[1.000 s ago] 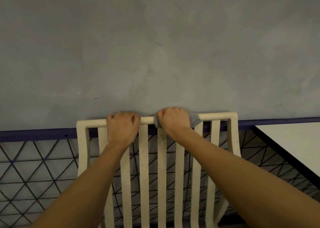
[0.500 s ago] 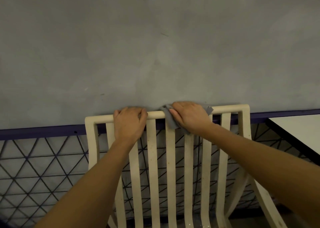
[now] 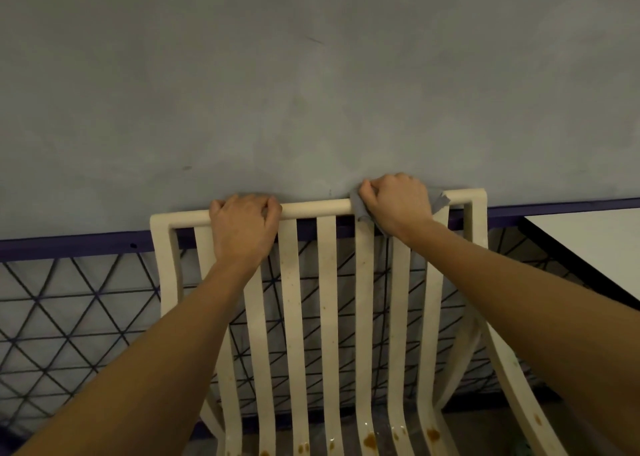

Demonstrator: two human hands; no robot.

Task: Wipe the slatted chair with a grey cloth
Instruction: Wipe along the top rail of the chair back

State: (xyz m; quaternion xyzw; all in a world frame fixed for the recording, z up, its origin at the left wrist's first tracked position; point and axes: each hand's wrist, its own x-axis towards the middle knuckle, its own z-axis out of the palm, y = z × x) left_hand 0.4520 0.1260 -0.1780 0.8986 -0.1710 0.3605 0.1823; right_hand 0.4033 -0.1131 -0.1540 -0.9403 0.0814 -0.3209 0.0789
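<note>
The left hand point(image 3: 244, 227) clenches its fingers point(image 3: 266, 204) on the top rail point(image 3: 317, 207) of the slatted chair point(image 3: 327, 299), steadying it; the right hand point(image 3: 396, 202) grasps the grey cloth point(image 3: 439, 202) over that rail.

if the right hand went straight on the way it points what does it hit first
Probably the grey wall behind the top rail that the right hand grips through the grey cloth; the gap between is unclear.

Chair point(image 3: 327, 303): cream, brown-spotted slats. Cloth point(image 3: 439, 202): grey. Wall point(image 3: 311, 91): grey, purple-trimmed. Mesh point(image 3: 69, 317): black triangles. Table point(image 3: 588, 240): white, black-edged.
</note>
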